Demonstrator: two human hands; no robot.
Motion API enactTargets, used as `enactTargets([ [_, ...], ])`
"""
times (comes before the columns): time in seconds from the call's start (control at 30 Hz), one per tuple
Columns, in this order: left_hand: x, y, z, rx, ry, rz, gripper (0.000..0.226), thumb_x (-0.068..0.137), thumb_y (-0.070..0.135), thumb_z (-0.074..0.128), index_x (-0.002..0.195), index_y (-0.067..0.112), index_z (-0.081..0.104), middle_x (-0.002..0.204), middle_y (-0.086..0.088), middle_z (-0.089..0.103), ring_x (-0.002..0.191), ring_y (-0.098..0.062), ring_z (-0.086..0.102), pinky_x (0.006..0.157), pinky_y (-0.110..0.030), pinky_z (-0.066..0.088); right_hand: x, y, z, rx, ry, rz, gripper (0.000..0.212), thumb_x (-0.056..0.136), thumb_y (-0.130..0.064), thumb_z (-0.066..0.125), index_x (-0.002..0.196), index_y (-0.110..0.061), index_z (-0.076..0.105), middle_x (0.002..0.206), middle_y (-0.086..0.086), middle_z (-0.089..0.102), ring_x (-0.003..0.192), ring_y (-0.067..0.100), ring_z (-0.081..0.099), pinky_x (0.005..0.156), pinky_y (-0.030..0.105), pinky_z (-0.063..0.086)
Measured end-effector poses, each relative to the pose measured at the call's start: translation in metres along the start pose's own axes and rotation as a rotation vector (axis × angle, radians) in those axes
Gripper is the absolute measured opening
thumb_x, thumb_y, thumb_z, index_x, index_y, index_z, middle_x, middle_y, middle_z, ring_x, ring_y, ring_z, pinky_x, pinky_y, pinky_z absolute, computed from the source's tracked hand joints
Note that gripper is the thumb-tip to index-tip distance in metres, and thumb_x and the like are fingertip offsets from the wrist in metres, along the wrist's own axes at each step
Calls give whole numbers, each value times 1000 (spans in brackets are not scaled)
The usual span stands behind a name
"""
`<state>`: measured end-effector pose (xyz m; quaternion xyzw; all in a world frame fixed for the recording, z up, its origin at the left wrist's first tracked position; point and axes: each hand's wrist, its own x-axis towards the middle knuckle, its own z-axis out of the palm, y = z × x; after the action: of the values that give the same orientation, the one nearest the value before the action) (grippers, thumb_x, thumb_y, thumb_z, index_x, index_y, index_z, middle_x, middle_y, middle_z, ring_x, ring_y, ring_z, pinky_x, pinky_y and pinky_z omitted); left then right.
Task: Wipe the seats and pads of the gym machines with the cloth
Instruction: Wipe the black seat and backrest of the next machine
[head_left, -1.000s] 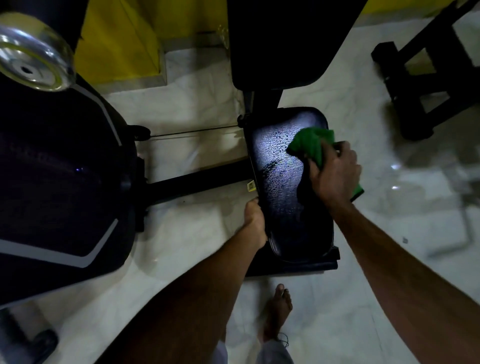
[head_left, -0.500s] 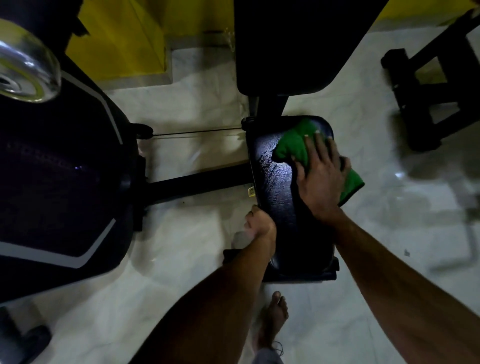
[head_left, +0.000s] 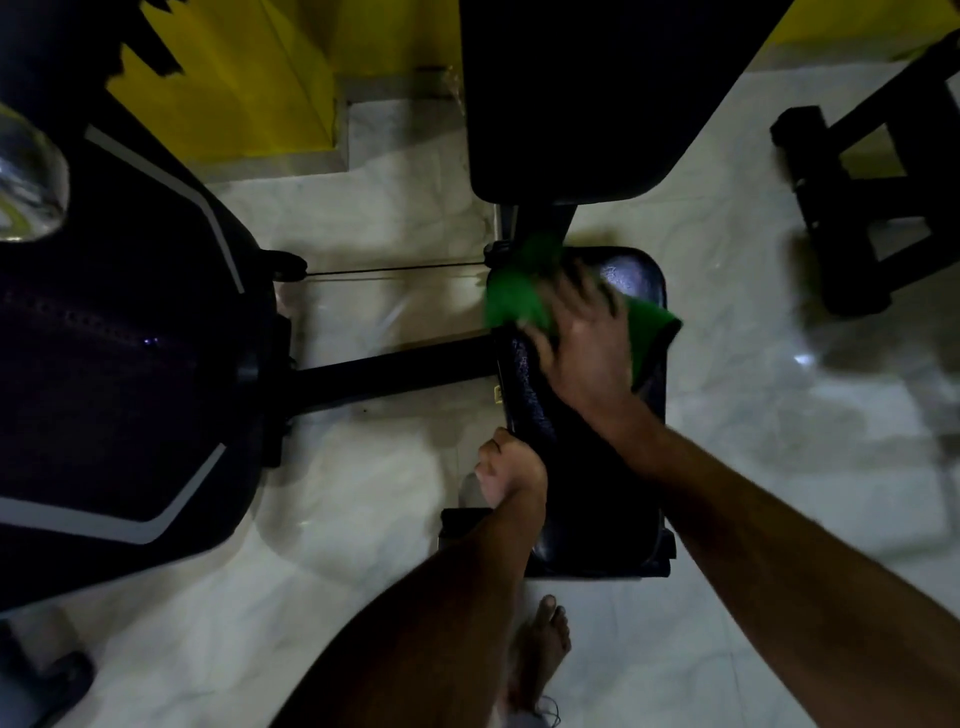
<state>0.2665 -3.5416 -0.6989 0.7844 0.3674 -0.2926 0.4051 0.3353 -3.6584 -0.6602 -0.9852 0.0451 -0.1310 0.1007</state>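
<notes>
The right hand (head_left: 582, 343) lies flat on the green cloth (head_left: 511, 299), fingers spread and blurred, pressing it against the far end of the black padded seat (head_left: 527, 400). The cloth shows beyond the fingertips and again at the hand's outer side, where a corner hangs over the seat's edge. The left hand (head_left: 506, 467) is nearer the body, its fingers curled round the seat's near left edge. Beyond the right hand rises the dark backrest pad (head_left: 597, 93). Out past the left hand, a thin cable (head_left: 389, 270) runs across to a large black machine housing (head_left: 119, 364). A bare foot (head_left: 540, 644) stands on the pale marble floor (head_left: 363, 519) between the two forearms.
</notes>
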Motion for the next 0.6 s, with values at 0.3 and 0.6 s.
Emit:
enactTargets([
  [0.3, -1, 2, 0, 133, 81, 64, 42, 105, 9, 23, 143, 1, 40, 149, -19, 42, 140, -29, 37, 109, -30, 28, 42, 18, 2, -119, -41, -200, 64, 102, -60, 39, 152, -21, 46, 163, 1, 37, 154, 26, 26, 121, 50, 20],
  [0.6, -2, 1, -1, 269, 62, 115, 40, 104, 6, 26, 140, 3, 44, 145, -18, 45, 135, -32, 41, 105, -33, 34, 66, 53, -3, -103, -199, -487, 70, 98, -71, 35, 155, -30, 40, 163, -1, 36, 151, 24, 32, 119, 46, 24],
])
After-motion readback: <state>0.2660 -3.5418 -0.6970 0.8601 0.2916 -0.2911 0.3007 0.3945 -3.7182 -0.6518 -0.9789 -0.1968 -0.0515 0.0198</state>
